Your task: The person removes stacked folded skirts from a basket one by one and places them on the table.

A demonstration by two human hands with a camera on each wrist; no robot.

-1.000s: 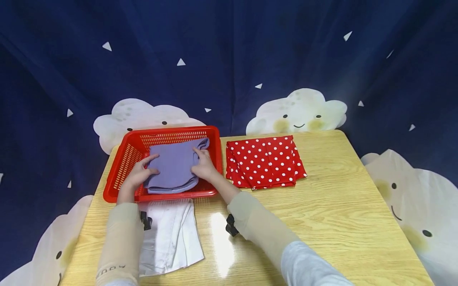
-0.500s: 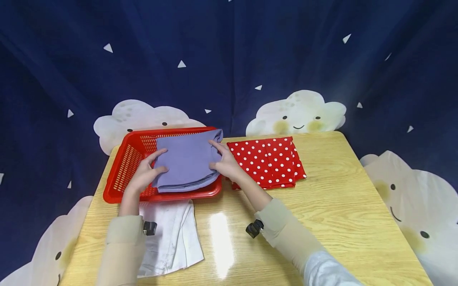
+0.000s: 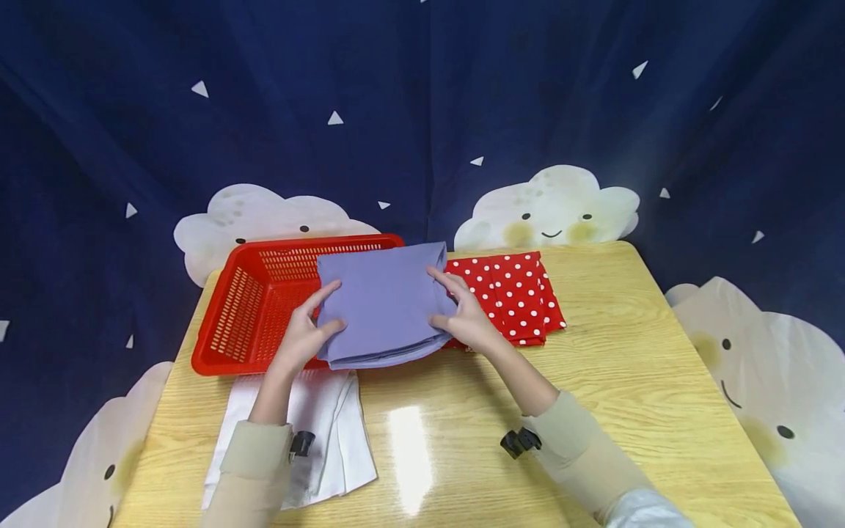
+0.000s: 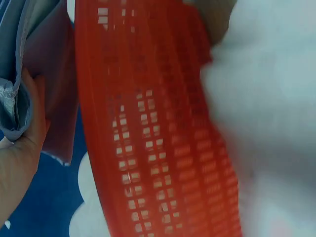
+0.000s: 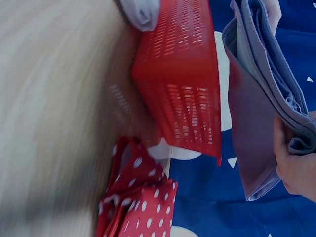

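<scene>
A folded purple cloth (image 3: 383,301) is held up between both hands, over the right side of the red basket (image 3: 240,364) and the left part of the red polka-dot cloth. The left hand (image 3: 305,334) grips its left edge, thumb and index finger on top. At the right edge, the right hand (image 3: 465,315) grips it the same way. In the right wrist view, the layered folds of the purple cloth (image 5: 252,118) hang in the right hand (image 5: 296,165), higher than the basket rim. The left wrist view shows the left hand (image 4: 24,153) around the cloth's edge (image 4: 54,84).
The red polka-dot cloth (image 3: 521,301) lies folded on the wooden table (image 3: 634,381), right of the basket. A folded white cloth (image 3: 337,447) lies in front of the basket, partly under the left arm. A dark blue curtain with clouds (image 3: 422,110) hangs behind the table.
Both hands have lifted the purple cloth out of the red basket and moved it right, baring the basket's floor. The basket, polka-dot cloth and white cloth stay in place.
</scene>
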